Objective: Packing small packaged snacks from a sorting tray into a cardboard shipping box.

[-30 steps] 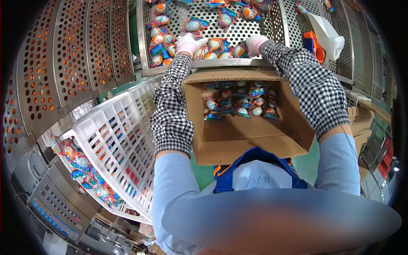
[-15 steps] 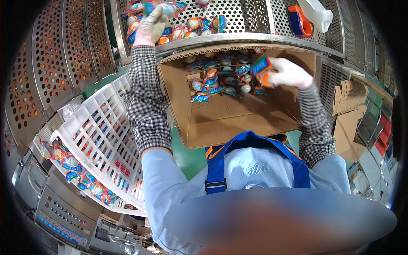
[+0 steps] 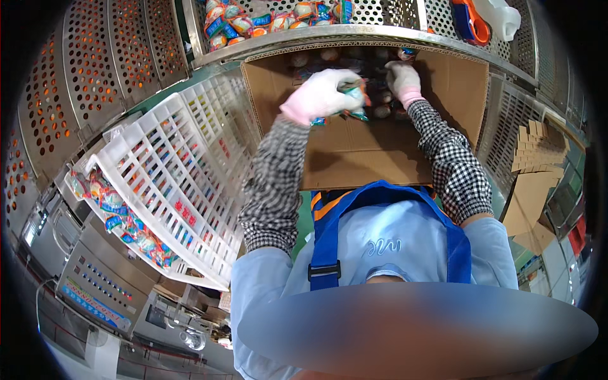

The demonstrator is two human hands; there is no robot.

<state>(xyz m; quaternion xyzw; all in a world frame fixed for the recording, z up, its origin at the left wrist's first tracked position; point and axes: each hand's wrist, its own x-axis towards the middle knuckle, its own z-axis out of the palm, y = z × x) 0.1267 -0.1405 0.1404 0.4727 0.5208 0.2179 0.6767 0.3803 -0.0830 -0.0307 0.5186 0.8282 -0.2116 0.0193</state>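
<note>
Perforated metal bench (image 3: 316, 33) spans the far side; its raised metal rim runs along the cardboard box's far edge, little gap in view. White slatted crate (image 3: 183, 183) stands left, tilted in view; the left sleeve passes between its near end and the box. Cardboard box (image 3: 456, 95) sits open, centre; side walls bound the reach left and right. Widest room: the near part of its floor, bare cardboard showing.

Hands: 2, white-gloved, apart, both over the box opening. Left hand (image 3: 326, 95) closed round 1 wrapped packet (image 3: 356, 101), inside the left wall. Right hand (image 3: 403, 82) reaches to the far part, fingers down by the packets in the box (image 3: 382, 111); cannot tell if it grips any. Open space between the 2 hands is narrow.

Smallest: loose packets (image 3: 278, 22) cluster behind the bench rim, left.
</note>
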